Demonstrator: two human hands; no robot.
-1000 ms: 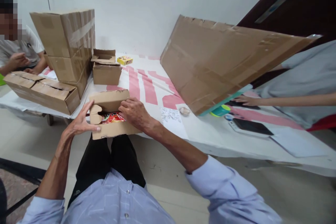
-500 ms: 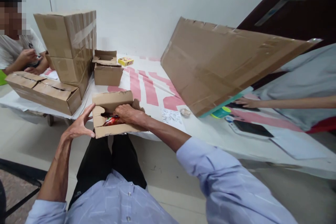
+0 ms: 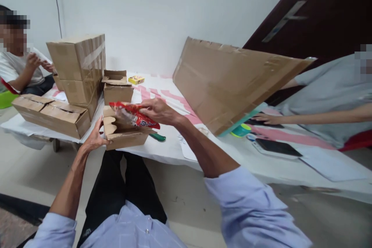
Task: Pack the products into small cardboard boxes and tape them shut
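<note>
My right hand point(image 3: 160, 111) grips one end of a red printed plastic packet point(image 3: 136, 115), partly see-through, and holds it over an opened small cardboard box point(image 3: 128, 140). The box stands at the table's near edge with its flaps up; its inside is mostly hidden by the packet. At the box's left end, my left hand point(image 3: 95, 136) holds the side wall between thumb and fingers. A curved green object point(image 3: 158, 136), perhaps a handle, lies just right of the box.
Taped cardboard boxes point(image 3: 78, 60) are stacked at left, with a long box point(image 3: 52, 114) before them. Behind my box are another open box point(image 3: 117, 93) and a yellow packet point(image 3: 136, 80). A large cardboard sheet point(image 3: 232, 81) leans at right, near a co-worker's hand point(image 3: 264, 119).
My right hand has come up out of the box with the red packet, which lay inside before. The green object now shows beside the box. My left hand stays at the box's left end.
</note>
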